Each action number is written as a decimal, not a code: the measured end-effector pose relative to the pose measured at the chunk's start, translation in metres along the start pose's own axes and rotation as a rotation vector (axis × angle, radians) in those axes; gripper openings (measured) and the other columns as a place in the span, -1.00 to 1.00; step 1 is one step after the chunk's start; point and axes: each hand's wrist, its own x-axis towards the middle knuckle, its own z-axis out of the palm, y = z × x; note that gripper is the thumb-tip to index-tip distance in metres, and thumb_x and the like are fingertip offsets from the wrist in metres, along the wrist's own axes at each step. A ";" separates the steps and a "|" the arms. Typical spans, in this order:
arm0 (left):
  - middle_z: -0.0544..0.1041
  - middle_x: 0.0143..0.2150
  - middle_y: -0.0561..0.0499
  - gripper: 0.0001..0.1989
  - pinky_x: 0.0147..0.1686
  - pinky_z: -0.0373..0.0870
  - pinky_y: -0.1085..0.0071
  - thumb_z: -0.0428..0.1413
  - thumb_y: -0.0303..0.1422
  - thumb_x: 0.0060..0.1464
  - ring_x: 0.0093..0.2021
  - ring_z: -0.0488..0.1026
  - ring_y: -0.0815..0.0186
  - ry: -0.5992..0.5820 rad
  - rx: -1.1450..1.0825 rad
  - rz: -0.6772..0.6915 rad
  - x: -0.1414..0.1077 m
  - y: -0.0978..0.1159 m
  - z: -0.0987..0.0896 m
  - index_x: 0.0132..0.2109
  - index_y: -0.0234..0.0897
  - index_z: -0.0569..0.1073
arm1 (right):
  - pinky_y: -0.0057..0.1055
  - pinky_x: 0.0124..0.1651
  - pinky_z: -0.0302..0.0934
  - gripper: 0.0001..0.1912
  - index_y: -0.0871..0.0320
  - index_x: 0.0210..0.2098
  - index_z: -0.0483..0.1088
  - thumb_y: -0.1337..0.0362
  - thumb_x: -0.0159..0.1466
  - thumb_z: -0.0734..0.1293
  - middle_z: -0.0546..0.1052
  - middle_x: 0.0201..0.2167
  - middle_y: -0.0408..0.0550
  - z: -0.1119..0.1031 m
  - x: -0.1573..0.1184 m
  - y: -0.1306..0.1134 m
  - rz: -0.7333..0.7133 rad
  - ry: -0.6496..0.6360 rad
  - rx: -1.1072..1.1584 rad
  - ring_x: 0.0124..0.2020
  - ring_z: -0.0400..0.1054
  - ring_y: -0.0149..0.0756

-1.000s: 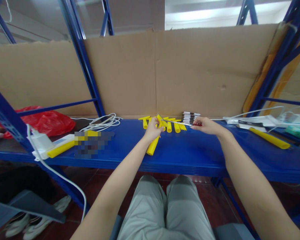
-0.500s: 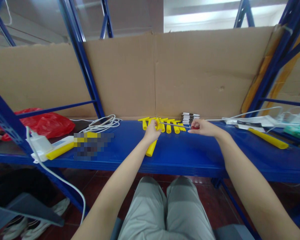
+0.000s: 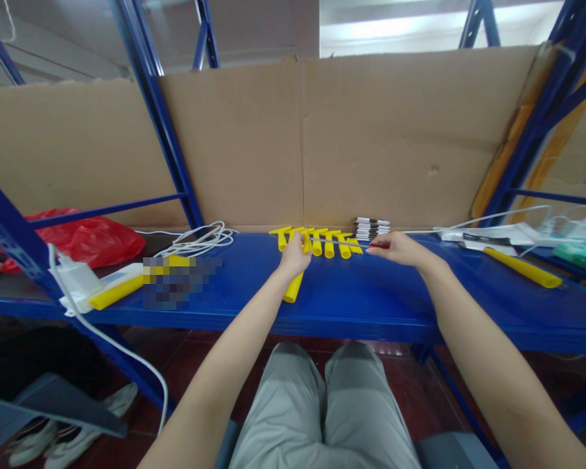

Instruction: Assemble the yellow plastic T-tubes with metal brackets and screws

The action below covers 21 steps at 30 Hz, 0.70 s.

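Note:
My left hand (image 3: 295, 256) is closed around a yellow tube-shaped piece (image 3: 293, 288), whose wide end points toward me. My right hand (image 3: 389, 247) grips the red handle of a screwdriver (image 3: 336, 241). Its long metal shaft runs left, and its tip meets the top of the held yellow piece by my left fingers; the exact contact is too small to make out. Several yellow T-shaped pieces (image 3: 329, 247) lie in a row behind and between my hands on the blue shelf (image 3: 361, 293). A stack of small black-and-white items (image 3: 371, 228) stands behind them.
At the left are a coiled white cable (image 3: 200, 240), a red plastic bag (image 3: 97, 241), a power strip (image 3: 81, 294) and a yellow tube (image 3: 120, 292). Another yellow tube (image 3: 527, 268) lies at the right. A cardboard sheet (image 3: 371, 143) stands behind. A person's shoes show lower left.
My right hand and the screwdriver have shifted very slightly, and my left hand a little to the left. Both grips are unchanged.

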 end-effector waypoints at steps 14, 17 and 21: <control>0.52 -0.13 -0.12 -0.74 -0.02 0.36 0.24 0.15 -0.55 -0.03 0.01 0.47 0.12 -0.046 0.279 0.017 -0.007 0.009 -0.007 -0.23 -0.20 0.27 | -0.41 -0.38 0.13 -0.78 0.10 -0.43 0.42 0.08 0.16 0.32 0.56 -0.43 -0.04 0.006 0.000 -0.002 0.056 0.023 -0.208 -0.39 0.40 -0.23; 0.53 -0.11 -0.15 -0.75 -0.01 0.36 0.24 0.15 -0.54 -0.01 0.03 0.46 0.11 -0.049 0.311 0.017 -0.005 0.007 -0.008 -0.21 -0.21 0.28 | -0.40 -0.38 0.14 -0.72 0.08 -0.39 0.47 0.03 0.20 0.27 0.59 -0.40 -0.04 0.006 0.000 -0.002 0.060 -0.010 -0.202 -0.37 0.42 -0.21; 0.52 -0.06 -0.23 -0.77 0.00 0.35 0.26 0.13 -0.54 0.01 0.06 0.45 0.08 -0.078 0.351 0.004 -0.005 0.007 -0.008 -0.19 -0.25 0.29 | -0.41 -0.41 0.13 -0.76 0.09 -0.34 0.44 0.05 0.15 0.33 0.59 -0.36 -0.02 0.008 0.000 -0.004 0.108 -0.014 -0.199 -0.37 0.42 -0.21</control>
